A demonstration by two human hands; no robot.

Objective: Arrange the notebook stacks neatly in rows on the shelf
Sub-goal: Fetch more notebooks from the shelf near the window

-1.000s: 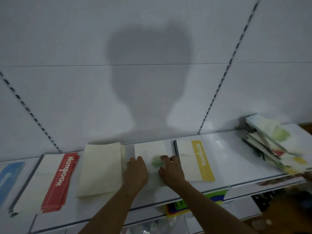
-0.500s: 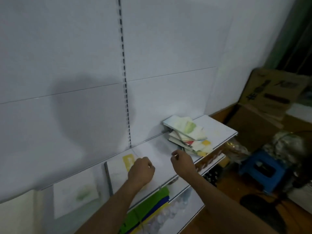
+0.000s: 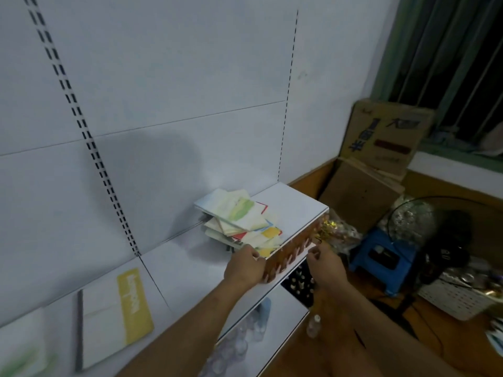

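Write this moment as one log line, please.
left hand: at messy pile of pastel notebooks, contact unclear | right hand: empty, off white shelf edge | yellow-striped notebook: flat

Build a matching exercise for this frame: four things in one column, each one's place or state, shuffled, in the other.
Things:
1. messy notebook pile
2. yellow-banded notebook
3. left hand
4. blue stool

Places or states:
A. on the floor, right of the shelf
B. lying flat alone, lower left on the shelf
C. askew near the shelf's right end
D. at the pile's near edge

Pairs: 1-C, 2-B, 3-D, 4-A
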